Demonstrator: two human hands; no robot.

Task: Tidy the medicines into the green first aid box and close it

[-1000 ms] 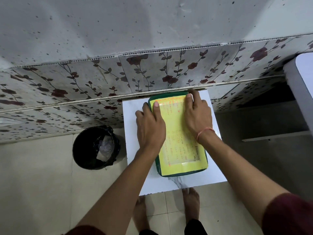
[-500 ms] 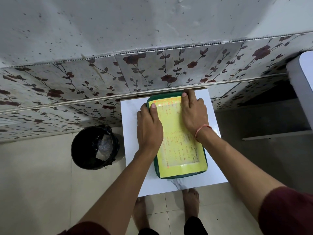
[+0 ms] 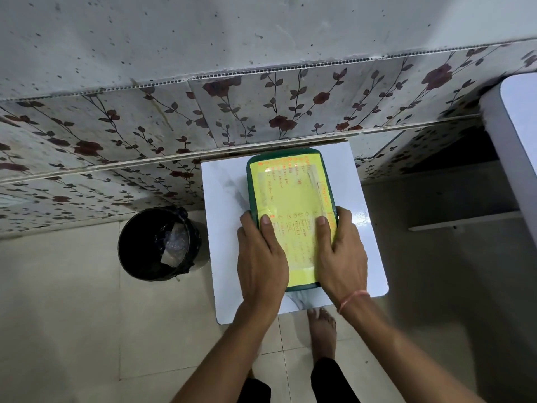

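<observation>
Green first aid box (image 3: 291, 181) lies flat on the white marble-patterned counter (image 3: 223, 199), lid down and closed. A yellow sheet with orange writing, taped on, covers almost the whole lid; only a thin green rim shows around it. The box's far end sits close to the counter's far edge, next to the flower-patterned wall panel (image 3: 261, 112).

Left hand (image 3: 261, 260) is on the box's near left corner: thumb lies on top of the yellow sheet, the other fingers curl down over the box's left edge toward the counter. Half-closed grasp on the box's side.

Right hand (image 3: 343, 257) mirrors it on the box's near right corner: thumb on the sheet, fingers wrapped over the right edge. An orange thread band circles the right wrist. Both hands are in contact with the box; the near end of the box shows between the two wrists.

No medicines visible outside the box on the counter.

Black bin (image 3: 159, 242) with a dark liner stands on the tiled floor just left of the counter, well apart from the box. One bare foot (image 3: 322, 330) shows on the floor below the counter's near edge.
</observation>
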